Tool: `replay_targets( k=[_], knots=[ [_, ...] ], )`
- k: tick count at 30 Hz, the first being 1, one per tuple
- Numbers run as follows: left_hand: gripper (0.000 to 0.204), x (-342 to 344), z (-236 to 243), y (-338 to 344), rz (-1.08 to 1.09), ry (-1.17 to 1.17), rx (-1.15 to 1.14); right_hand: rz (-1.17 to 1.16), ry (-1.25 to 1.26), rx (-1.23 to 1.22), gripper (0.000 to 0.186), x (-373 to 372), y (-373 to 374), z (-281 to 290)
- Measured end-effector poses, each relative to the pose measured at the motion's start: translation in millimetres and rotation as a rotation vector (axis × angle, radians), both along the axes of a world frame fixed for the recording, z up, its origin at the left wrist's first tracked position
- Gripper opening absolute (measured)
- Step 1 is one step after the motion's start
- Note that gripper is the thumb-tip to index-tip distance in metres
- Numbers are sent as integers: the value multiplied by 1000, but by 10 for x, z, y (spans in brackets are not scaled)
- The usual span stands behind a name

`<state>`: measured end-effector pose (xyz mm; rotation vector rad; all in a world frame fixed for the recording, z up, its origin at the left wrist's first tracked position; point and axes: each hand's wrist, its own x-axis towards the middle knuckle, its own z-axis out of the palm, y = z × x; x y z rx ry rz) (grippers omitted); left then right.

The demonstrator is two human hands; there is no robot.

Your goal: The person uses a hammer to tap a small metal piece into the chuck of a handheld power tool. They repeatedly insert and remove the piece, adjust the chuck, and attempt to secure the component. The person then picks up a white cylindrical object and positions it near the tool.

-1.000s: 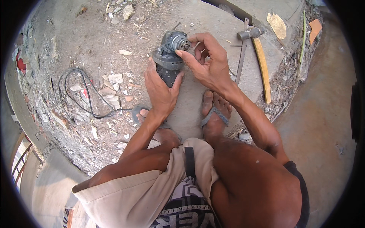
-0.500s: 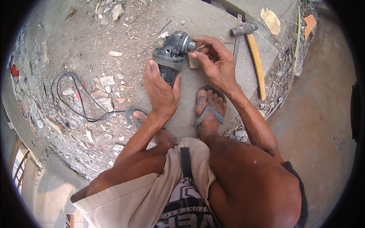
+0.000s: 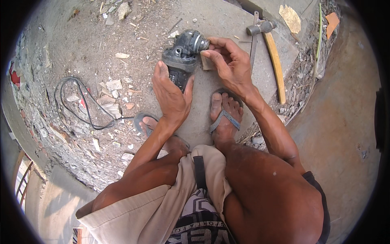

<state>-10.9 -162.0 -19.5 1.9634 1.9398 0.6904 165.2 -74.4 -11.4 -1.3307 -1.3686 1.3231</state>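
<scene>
A black angle grinder [image 3: 178, 61] is held above the ground in front of my feet, its silver spindle end turned to the right. My left hand [image 3: 172, 95] wraps round the grinder's body from below, thumb on the right side and fingers on the left. At the spindle, my right hand [image 3: 229, 61] has its thumb and forefinger closed round the metal end. Whether a separate small part sits between those fingertips cannot be made out. No disc shows on the spindle.
A hammer [image 3: 274, 61] with a wooden handle lies on the concrete slab at the right, beside a thin metal strip [image 3: 254, 44]. A looped black cable [image 3: 87, 103] lies on rubble at the left. Broken chips and stones [image 3: 113, 85] are scattered there. My sandalled feet [image 3: 226, 116] stand close below.
The grinder has tilted slightly and shifted a little up and left. My right thumb and forefinger have moved slightly at the spindle.
</scene>
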Motion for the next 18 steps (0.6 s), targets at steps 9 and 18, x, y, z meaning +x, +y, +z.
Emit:
replay_targets(
  k=[9,18],
  knots=[
    [96,-10,-41,-40,47,-68,-28,-12,29,-107,23,-2,-7,6],
    [96,-17,-43,-37,38,-84,-18,-22,56,-117,29,-8,-14,24]
  ],
)
